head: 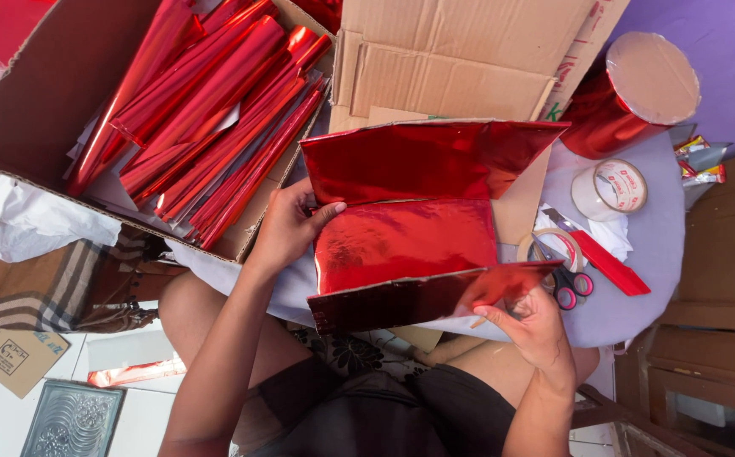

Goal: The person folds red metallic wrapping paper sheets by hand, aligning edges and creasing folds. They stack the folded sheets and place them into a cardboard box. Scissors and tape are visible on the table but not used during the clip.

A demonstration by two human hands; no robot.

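On the lilac table (655, 254), both hands fold red foil (406, 241).

Glossy red foil (406, 241) covers a brown cardboard panel, its sheen mirror-bright. Matching red foil rolls (215, 110) fill a plain brown cardboard box (37, 93) at the pale lavender tabletop's (655, 245) left edge. A large foil roll (630, 93), red with a tan end, stands at the far right edge beside white tape (611, 188). Pink-handled scissors (566, 283) lie near a red strip (609, 262). A brown plaid cloth (46, 288) shows below the box, over white floor tiles (143, 419).
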